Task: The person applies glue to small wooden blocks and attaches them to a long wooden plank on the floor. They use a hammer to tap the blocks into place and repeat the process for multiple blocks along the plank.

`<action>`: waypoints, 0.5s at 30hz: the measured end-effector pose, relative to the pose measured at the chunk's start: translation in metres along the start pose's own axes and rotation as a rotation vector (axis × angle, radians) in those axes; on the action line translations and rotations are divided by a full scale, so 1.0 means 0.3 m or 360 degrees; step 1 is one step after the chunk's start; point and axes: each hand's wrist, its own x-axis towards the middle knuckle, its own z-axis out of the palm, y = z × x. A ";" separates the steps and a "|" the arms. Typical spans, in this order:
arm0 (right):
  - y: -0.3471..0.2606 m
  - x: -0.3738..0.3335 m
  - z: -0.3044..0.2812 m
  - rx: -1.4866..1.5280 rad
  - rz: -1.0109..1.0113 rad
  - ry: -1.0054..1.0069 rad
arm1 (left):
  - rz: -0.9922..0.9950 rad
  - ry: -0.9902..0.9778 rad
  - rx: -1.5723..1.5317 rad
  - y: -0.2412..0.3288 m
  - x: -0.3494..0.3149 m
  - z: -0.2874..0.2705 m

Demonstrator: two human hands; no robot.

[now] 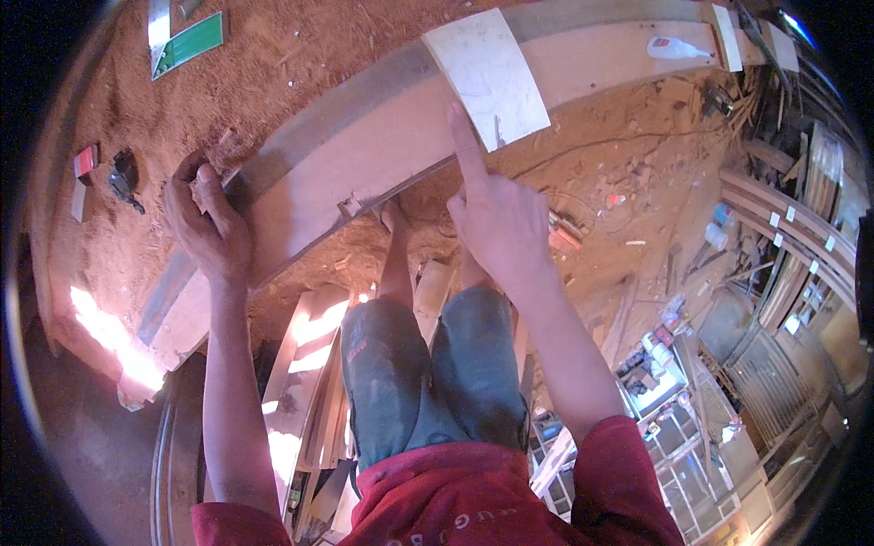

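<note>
A long wooden plank (319, 200) with a grey band along its far side runs slantwise in front of me. Across it lies a pale, flat rectangular piece (487, 77). The outstretched index finger of my right hand (501, 218) touches that piece's near left edge; the other fingers are curled in and hold nothing. At the plank's left part, my left hand (209, 218) is closed beside its far edge, thumb and fingertips brought together. Whatever may lie between them is hidden. A small notch or chip of wood (350, 206) shows at the plank's near edge.
A white bottle (678, 48) lies on the plank's right part, near a pale cross strip (726, 38). A green-and-white object (191, 44) and a black tool (124, 180) sit on the sawdust-covered ground. Boards (309, 364) lean near my legs; a metal grille (683, 437) stands right.
</note>
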 end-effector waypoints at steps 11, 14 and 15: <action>-0.024 -0.001 -0.051 0.0112 0.0138 -0.0220 | 0.0019 -0.0038 -0.0041 0.007 -0.001 0.003; -0.031 -0.008 -0.049 0.0095 0.0174 -0.0184 | 0.0100 -0.0035 0.0059 0.029 0.007 -0.009; -0.041 0.007 -0.062 0.0127 0.0120 -0.0120 | 0.0103 -0.0038 0.0066 0.028 0.009 -0.009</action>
